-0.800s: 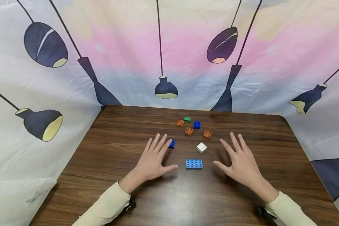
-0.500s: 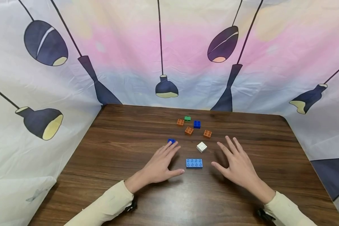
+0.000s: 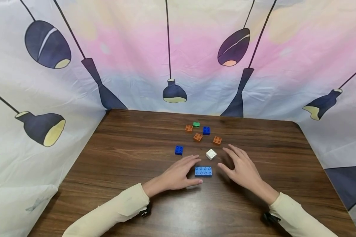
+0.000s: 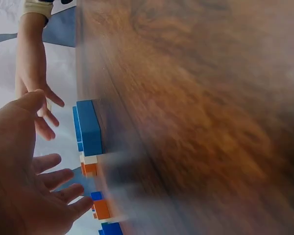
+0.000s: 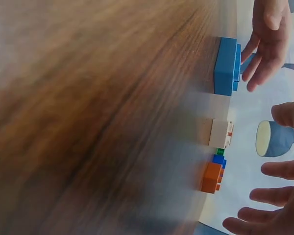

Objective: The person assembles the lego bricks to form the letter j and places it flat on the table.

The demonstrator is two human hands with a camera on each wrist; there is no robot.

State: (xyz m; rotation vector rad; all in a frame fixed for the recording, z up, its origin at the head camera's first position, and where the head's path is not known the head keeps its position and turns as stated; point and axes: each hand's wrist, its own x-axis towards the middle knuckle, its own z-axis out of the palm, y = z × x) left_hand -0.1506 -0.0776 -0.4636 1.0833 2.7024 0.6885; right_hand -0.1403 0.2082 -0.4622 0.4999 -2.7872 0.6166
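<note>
My left hand [image 3: 179, 173] hovers at the left side of a light blue eight-stud brick [image 3: 203, 171], fingers stretched and thumb apart, holding nothing. My right hand [image 3: 243, 168] is right of that brick, also with spread fingers and nothing in them. Just beyond the light blue brick lies a white brick [image 3: 211, 154], between the two hands' fingertips. A dark blue brick [image 3: 179, 150] lies past the left fingers. In the left wrist view the light blue brick [image 4: 89, 128] stands apart from the fingers; the right wrist view shows the same brick [image 5: 226, 66] untouched.
Farther back on the brown wooden table [image 3: 130, 158] lie orange bricks [image 3: 198, 137], one of them to the right [image 3: 217, 140], another dark blue brick [image 3: 206, 130] and a green brick [image 3: 196, 124]. A cloth printed with lamps [image 3: 142, 59] hangs behind the table.
Both hands have moved inward toward the light blue brick, the left one to the right and the right one to the left. The dark blue brick is uncovered again. The bricks stay in place.
</note>
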